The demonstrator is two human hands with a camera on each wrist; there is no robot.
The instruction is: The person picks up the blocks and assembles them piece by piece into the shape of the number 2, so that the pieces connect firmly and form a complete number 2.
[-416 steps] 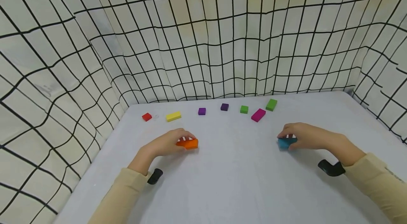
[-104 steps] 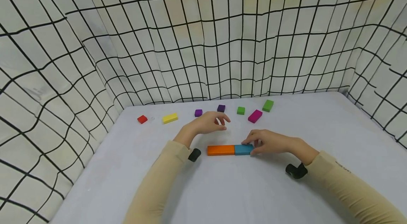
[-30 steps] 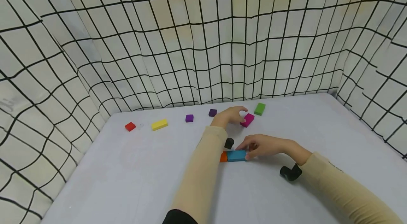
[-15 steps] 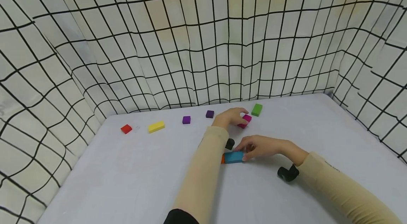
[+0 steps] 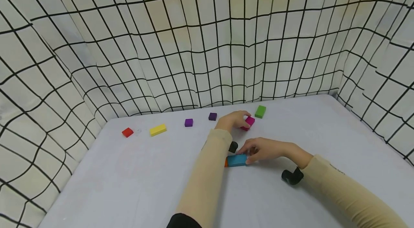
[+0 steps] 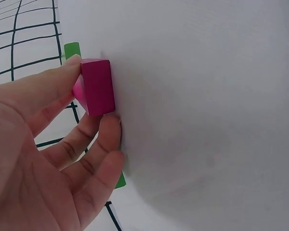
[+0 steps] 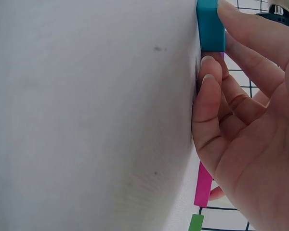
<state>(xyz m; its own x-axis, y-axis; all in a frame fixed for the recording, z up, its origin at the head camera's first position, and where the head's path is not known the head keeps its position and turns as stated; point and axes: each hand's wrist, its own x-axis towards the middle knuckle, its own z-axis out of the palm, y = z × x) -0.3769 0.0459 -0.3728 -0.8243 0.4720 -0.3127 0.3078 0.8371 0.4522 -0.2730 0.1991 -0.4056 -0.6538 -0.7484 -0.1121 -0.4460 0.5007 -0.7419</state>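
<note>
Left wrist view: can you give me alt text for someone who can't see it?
A left hand pinches a magenta block, with white tabletop filling the right side. One green block shows at upper left, another, mostly hidden, below the fingers; black netting runs behind.

This may be a lab: white walls point(image 5: 237, 32) with black crossing lines point(image 5: 239, 18) stand past the left hand point(image 5: 233, 120), closing in a plain white worktop point(image 5: 129, 177).
</note>
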